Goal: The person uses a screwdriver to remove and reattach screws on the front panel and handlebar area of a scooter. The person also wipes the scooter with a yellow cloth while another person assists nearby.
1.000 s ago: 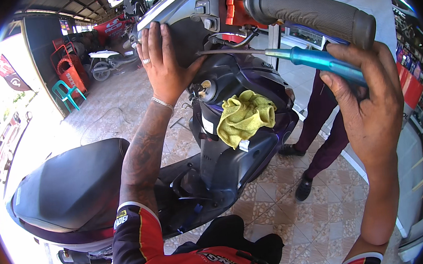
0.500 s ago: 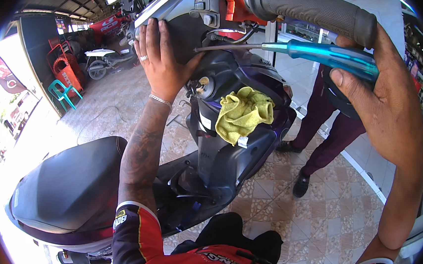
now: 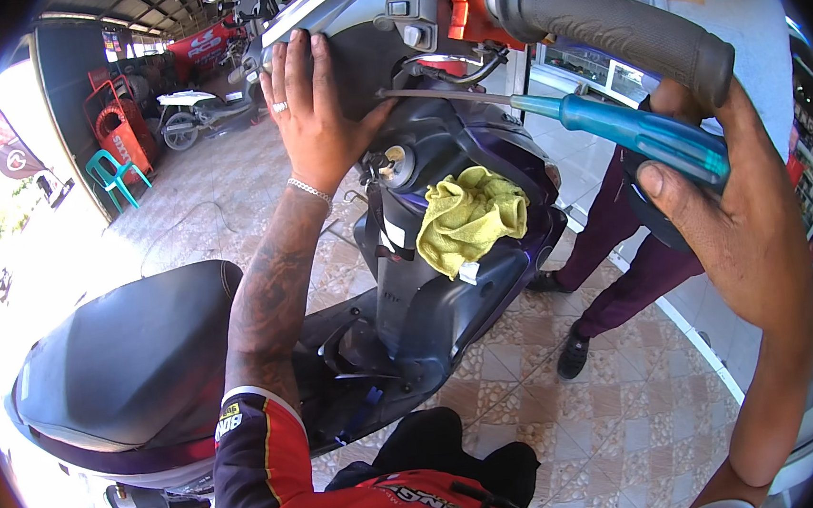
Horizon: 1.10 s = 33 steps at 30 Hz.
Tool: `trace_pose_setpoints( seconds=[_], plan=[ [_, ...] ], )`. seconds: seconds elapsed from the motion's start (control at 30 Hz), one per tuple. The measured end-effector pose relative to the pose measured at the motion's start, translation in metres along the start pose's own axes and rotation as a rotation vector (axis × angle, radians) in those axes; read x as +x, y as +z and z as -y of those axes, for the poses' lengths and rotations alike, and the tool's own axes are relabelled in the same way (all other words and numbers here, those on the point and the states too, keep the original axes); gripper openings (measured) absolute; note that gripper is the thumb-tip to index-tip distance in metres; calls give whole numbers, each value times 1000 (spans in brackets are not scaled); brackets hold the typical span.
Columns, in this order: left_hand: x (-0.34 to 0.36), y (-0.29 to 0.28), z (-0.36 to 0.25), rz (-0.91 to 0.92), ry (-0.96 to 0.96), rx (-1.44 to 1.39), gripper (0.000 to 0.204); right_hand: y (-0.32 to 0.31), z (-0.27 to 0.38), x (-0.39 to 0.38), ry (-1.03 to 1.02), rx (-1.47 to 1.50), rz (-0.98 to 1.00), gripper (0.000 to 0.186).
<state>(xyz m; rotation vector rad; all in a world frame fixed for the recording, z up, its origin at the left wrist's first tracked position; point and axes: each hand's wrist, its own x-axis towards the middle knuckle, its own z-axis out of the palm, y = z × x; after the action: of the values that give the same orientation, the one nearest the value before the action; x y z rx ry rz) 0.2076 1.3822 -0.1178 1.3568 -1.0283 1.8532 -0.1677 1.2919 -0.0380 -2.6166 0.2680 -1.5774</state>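
My right hand (image 3: pixel 721 191) is closed around the teal handle of a screwdriver (image 3: pixel 631 131), just below the scooter's handlebar grip (image 3: pixel 623 32). The screwdriver's shaft points left, and its tip meets the dark handlebar cover (image 3: pixel 359 71). Against that cover my left hand (image 3: pixel 310 118) lies flat, fingers stretched upward and thumb out toward the screwdriver tip. Below the tip is the ignition lock (image 3: pixel 398 166) in the scooter's dark front panel. A yellow-green cloth (image 3: pixel 471 220) is draped over the panel beneath it.
The scooter's black seat (image 3: pixel 128 357) is at lower left. Right of the scooter stands a person in maroon trousers (image 3: pixel 606 238). Farther off at left are a green plastic chair (image 3: pixel 114 177), a red rack (image 3: pixel 115 134) and a white motorcycle (image 3: pixel 190 113).
The handlebar and its switches have shifted slightly right in view. The screwdriver now slopes more, its handle lower against the shaft tip. Both hands keep their holds.
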Motion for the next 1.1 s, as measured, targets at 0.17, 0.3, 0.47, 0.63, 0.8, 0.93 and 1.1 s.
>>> trace_pose_setpoints(
  seconds=[0.17,0.3,0.47,0.63,0.8,0.93,1.1],
  plan=[
    [0,0,1,0,-7,0,106,-1,5,5,150,-83,123,44],
    [0,-2,-2,12,-11,10,108,-19,19,23,585,-153,476,48],
    [-1,-3,-1,11,-16,-7,108,-1,11,-8,121,81,187,49],
    [-2,1,2,-4,-15,-41,108,2,2,-3,162,-137,190,42],
    [-3,4,2,-26,-15,-41,107,-7,12,1,339,-2,280,39],
    [-2,4,3,-25,-20,-52,107,5,8,-10,-156,-249,107,35],
    [-2,0,0,-4,-36,-38,106,-10,4,-2,400,-83,443,31]
  ],
)
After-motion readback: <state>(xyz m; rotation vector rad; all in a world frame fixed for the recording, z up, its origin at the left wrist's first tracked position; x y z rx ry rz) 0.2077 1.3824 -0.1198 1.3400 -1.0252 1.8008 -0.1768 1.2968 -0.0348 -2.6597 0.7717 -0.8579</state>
